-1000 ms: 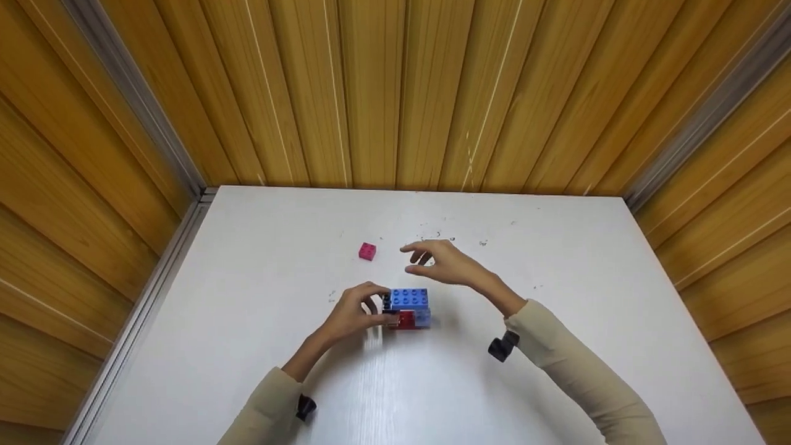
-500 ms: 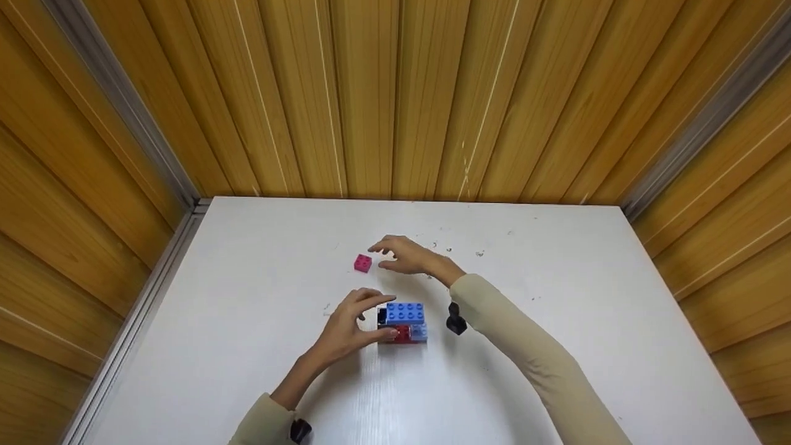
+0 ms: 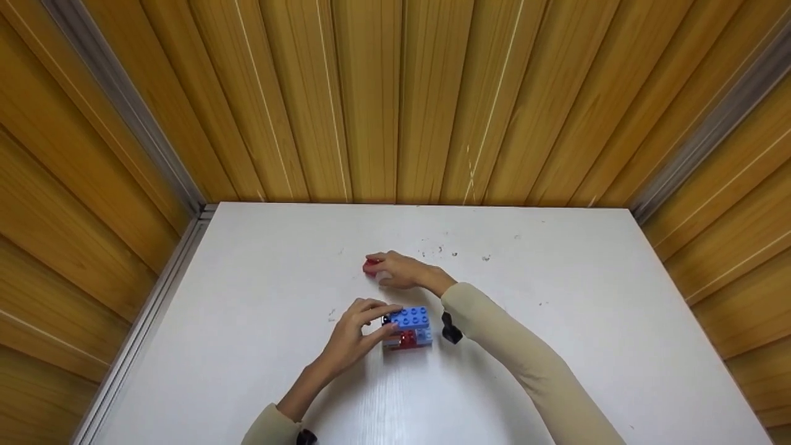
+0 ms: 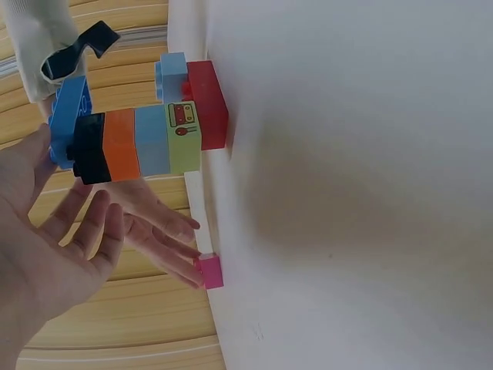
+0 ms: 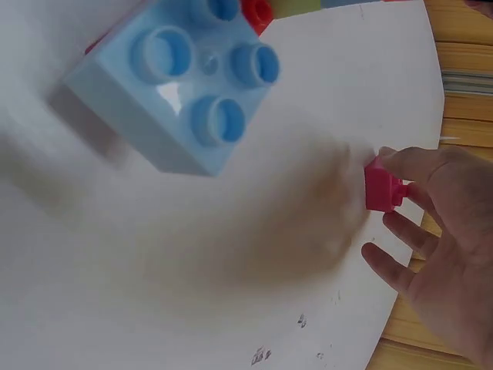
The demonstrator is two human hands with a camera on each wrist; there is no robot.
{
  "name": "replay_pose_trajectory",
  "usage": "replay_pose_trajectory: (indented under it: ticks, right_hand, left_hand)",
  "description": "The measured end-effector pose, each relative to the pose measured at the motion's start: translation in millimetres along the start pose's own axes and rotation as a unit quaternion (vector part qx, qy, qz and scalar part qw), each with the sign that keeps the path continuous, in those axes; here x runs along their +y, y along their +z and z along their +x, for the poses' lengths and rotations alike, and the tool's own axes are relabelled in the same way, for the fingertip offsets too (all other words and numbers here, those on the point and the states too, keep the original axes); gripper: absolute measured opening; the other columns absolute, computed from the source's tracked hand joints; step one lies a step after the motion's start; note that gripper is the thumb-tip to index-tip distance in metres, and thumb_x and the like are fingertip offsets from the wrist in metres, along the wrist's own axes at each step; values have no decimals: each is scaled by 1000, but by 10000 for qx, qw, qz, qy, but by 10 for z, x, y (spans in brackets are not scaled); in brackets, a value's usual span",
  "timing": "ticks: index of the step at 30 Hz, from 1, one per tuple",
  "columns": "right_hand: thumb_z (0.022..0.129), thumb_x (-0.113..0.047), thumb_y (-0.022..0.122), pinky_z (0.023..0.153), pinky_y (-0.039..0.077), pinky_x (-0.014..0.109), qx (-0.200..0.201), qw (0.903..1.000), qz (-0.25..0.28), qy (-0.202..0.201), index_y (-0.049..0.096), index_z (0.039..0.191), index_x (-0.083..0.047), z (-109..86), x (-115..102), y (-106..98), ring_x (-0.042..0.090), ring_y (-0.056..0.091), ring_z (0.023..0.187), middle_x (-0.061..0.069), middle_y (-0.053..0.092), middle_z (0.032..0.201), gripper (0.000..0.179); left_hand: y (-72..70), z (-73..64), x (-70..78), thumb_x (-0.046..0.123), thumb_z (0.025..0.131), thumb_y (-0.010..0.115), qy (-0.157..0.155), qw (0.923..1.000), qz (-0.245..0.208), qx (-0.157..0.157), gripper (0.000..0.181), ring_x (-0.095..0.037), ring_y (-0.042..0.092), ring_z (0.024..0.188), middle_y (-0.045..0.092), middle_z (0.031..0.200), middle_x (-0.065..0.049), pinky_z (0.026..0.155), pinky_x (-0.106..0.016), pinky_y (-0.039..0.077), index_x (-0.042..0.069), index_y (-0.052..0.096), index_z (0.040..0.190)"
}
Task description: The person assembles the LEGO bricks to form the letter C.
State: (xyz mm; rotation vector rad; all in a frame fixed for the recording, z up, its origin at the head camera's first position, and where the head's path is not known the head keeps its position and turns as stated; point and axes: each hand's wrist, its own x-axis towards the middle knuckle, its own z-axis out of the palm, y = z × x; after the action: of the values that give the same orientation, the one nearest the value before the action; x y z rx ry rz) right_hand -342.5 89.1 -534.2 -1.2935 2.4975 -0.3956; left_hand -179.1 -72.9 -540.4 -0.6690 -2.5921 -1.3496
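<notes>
A tower of toy building bricks stands on the white table. Its base is a red brick (image 4: 208,108) with a light blue brick (image 5: 177,85) on one end. Above the base rise a printed green brick (image 4: 185,146), a grey-blue one, an orange brick (image 4: 121,142) and a black brick (image 4: 90,146). A wide blue brick (image 3: 410,317) tops them, overhanging to one side. My left hand (image 3: 353,330) pinches this top brick at its left end between thumb and index finger. Beyond the tower, my right hand (image 3: 400,270) pinches a small pink brick (image 5: 379,187), thumb on one side, other fingers spread.
The white table (image 3: 278,266) ends at a wood-patterned panel wall (image 3: 371,99) at the back, with more panels left and right. Metal frame posts (image 3: 136,105) stand in the corners. Small dark marks dot the table near the right hand.
My right hand has moved left to the pink brick and taken hold of it. The left thumb has shifted up from the red brick to the blue top brick, which has turned slightly.
</notes>
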Motion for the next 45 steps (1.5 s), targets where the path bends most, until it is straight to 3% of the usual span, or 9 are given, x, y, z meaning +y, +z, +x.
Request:
replay_pose_trajectory:
  ticks: [5, 12, 20, 24, 28, 31, 38, 45]
  right_hand:
    - [99, -4, 61, 120, 35, 53, 243, 9987, 214, 387, 55, 144, 0, -135, 139, 4, 42, 42, 145, 23, 42, 159, 46]
    - [97, -4, 66, 115, 40, 56, 1142, 9909, 420, 569, 66, 132, 2, -382, 398, 72, 44, 52, 135, 26, 54, 147, 36]
    - [89, -10, 78, 98, 53, 50, 2286, 9665, 364, 1110, 79, 109, -3, -913, 712, 148, 35, 66, 111, 16, 71, 118, 21]
    - [86, -11, 82, 87, 57, 47, 2576, 9547, 161, 1479, 80, 96, -5, -1202, 781, 154, 30, 69, 97, 11, 72, 104, 12]
    - [84, -11, 83, 81, 58, 44, 2693, 9483, -5, 1677, 77, 89, -6, -1416, 807, 196, 26, 69, 92, 8, 71, 102, 9]
    - [83, -7, 82, 81, 58, 44, 2775, 9462, 56, 1663, 75, 96, -6, -1540, 797, 245, 25, 69, 94, 9, 70, 106, 14]
    - [86, -4, 78, 96, 54, 50, 2699, 9425, 833, 1787, 60, 136, 0, -1733, 719, 299, 32, 66, 110, 17, 62, 129, 53]
    - [88, -9, 78, 101, 49, 56, 2640, 9325, 688, 2368, 63, 132, 3, -1738, 694, 359, 38, 61, 115, 20, 68, 120, 48]
  left_hand:
    - [-34, 58, -11, 37, 98, 68, -172, 9995, -130, -237, 33, -16, 60, 107, 72, 119, 1, 84, -37, 55, 24, 72, 129]
    - [-121, 97, -54, 36, 99, 67, -300, 9990, -108, -297, 33, -20, 61, 108, 71, 120, 0, 85, -41, 55, 24, 72, 129]
    - [-119, 176, -83, 36, 99, 66, -246, 9992, -182, -250, 32, -23, 62, 108, 71, 119, -2, 84, -46, 55, 23, 72, 128]
    - [-99, 223, -94, 35, 99, 67, -258, 9991, -201, -265, 32, -21, 61, 108, 71, 119, -2, 85, -47, 55, 23, 72, 128]
    - [-102, 252, -115, 35, 98, 68, -275, 9991, -205, -265, 33, -23, 61, 109, 71, 120, -2, 86, -48, 55, 23, 72, 128]
    - [-114, 258, -113, 35, 98, 68, -335, 9988, -215, -302, 33, -23, 61, 110, 71, 120, -3, 86, -49, 55, 22, 72, 128]
    - [-135, 268, -57, 35, 97, 69, -358, 9988, -118, -301, 33, -21, 60, 108, 71, 120, -3, 85, -45, 55, 22, 73, 127]
    - [-172, 268, -19, 32, 99, 67, -378, 9978, -276, -479, 33, -23, 60, 110, 70, 122, -6, 86, -49, 55, 20, 71, 130]
